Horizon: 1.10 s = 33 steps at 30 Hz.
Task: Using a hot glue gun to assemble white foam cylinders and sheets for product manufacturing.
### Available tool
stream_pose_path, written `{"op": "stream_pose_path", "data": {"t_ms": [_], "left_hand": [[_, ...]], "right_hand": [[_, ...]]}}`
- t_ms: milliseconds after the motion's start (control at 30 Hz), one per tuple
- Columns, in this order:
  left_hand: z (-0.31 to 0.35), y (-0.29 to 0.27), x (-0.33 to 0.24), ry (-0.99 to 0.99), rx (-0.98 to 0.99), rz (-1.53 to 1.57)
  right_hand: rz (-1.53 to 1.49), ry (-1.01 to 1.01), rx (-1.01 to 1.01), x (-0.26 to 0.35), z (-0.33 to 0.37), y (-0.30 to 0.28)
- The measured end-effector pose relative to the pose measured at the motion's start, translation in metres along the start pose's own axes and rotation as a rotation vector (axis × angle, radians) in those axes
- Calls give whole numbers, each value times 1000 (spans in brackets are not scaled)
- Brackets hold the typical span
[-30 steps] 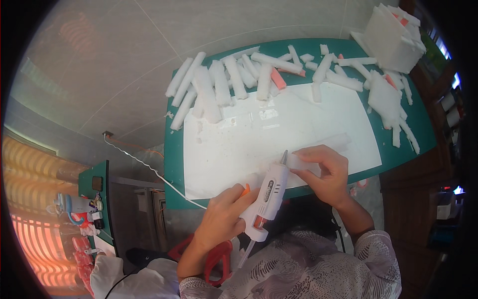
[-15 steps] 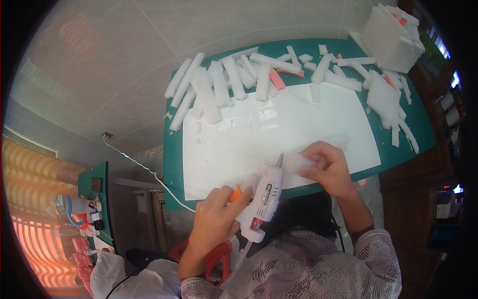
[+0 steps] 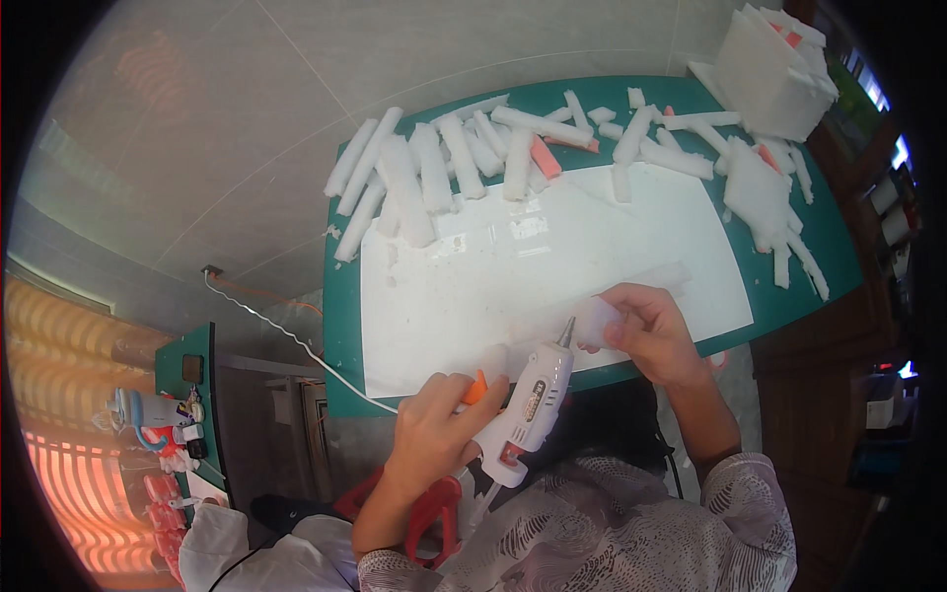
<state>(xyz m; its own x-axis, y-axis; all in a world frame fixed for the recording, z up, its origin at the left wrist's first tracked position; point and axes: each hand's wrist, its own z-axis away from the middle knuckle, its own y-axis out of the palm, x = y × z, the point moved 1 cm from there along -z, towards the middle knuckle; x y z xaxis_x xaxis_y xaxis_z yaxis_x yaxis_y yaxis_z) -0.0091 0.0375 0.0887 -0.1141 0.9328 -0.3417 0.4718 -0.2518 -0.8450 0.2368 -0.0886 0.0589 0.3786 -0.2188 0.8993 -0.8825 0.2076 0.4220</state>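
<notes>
My left hand [image 3: 434, 424] is wrapped around the handle of a white hot glue gun [image 3: 533, 405] with an orange trigger. Its metal nozzle points up and away, close to a small white foam piece [image 3: 594, 320]. That piece is pinched between the thumb and fingers of my right hand [image 3: 653, 335], raised over the near edge of a white board [image 3: 552, 237]. Whether the nozzle touches the foam I cannot tell. A glue stick [image 3: 483, 505] protrudes from the gun's rear end. Another pale foam piece [image 3: 495, 357] shows just beyond my left hand.
White foam strips [image 3: 434, 168] lie piled along the far side of the green table [image 3: 345, 335], a few pink pieces [image 3: 545, 156] among them. A foam box [image 3: 774, 74] stands at the far right corner. A white cord [image 3: 296, 333] runs from the wall past the table's left edge.
The glue gun has shifted slightly right and down with my left hand. The foam piece in my right hand has turned, showing more of its flat face.
</notes>
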Motion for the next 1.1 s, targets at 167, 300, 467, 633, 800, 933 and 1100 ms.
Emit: {"op": "stream_pose_path", "data": {"t_ms": [167,300,467,633,800,933,1100], "left_hand": [[-2,-1,-1,2,62,-65],[-2,-3,-1,12,78,-98],[-3,-5,-4,23,95,-148],[-6,-5,-4,32,114,-144],[-6,-5,-4,65,123,-181],[-8,-5,-5,81,143,-262],[-6,-4,-10,55,146,-331]], "right_hand": [[71,8,-38,1,1,1],[168,58,-50,9,3,-1],[272,191,-27,18,4,-3],[268,151,0,20,2,-2],[281,200,14,28,3,-2],[327,152,-25,27,2,-1],[392,143,-39,29,0,-1]]}}
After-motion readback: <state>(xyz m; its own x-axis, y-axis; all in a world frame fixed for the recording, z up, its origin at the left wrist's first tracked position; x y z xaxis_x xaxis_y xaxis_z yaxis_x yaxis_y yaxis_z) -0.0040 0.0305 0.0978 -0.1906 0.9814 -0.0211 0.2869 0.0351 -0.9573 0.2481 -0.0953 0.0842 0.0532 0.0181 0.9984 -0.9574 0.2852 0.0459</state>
